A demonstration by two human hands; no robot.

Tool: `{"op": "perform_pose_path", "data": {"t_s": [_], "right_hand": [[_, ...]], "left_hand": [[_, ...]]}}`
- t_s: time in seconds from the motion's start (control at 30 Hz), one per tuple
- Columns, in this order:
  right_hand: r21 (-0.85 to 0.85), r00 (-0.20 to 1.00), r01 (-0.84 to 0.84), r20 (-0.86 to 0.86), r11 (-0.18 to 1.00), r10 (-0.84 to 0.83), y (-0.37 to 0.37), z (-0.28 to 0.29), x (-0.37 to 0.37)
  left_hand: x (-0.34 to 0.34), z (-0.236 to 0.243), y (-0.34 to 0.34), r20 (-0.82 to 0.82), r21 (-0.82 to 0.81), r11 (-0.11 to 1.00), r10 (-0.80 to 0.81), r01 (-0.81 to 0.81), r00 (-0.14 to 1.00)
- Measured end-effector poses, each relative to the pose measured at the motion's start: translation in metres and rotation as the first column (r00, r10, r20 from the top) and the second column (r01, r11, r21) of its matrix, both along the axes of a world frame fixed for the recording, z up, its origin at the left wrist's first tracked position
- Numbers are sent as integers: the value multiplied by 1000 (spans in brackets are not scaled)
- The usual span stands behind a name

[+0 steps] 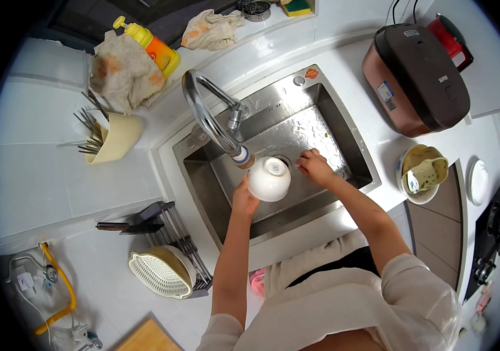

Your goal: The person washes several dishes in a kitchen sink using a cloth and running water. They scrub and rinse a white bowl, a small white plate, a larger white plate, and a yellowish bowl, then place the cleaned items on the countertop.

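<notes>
My left hand (244,200) grips the side of a white bowl (269,186), which is tipped over so that its round foot faces up. The bowl is held above the basin of a stainless steel sink (352,126), next to the end of the chrome faucet (206,114). Just right of the bowl, my right hand (317,167) hovers over the sink with its fingers curled in. Whatever those fingers may hold is hidden. Behind the bowl and right hand, the drain (285,159) shows in part. Drops of water dot the basin floor.
Right of the sink stand a brown rice cooker (420,82) and a bowl with a food-stained dish (425,169) in it. Leftward are a cream utensil holder (122,136), a dish rack (182,234) and a colander (162,275). A soap bottle (165,55) and cloths (124,73) sit behind.
</notes>
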State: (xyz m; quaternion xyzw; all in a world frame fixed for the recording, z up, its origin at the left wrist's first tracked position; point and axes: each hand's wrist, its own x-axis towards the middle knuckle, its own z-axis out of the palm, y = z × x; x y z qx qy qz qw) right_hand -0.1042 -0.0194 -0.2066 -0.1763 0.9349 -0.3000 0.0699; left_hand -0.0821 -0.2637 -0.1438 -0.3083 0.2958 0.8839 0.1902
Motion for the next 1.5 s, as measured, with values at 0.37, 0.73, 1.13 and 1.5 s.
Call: {"op": "perform_pose_path", "data": {"t_s": [0.37,0.73,1.13,1.5], "right_hand": [[-554,621,747,778,369,-89,-82,33,-1],[-595,921,389,225,704,-318,-112,56,-5],[37,886,360,-328,932,-330,-36,154,27],[-602,643,758,620,252,-450,124,186,82]], "left_hand": [[0,20,56,193,-951,-288,-835,-111,516],[2,-17,-38,-244,-887,437,-162,-152,956],[-44,-5,75,42,282,948,-169,151,985],[-66,-28,49,-18,264,950,178,-167,984]]}}
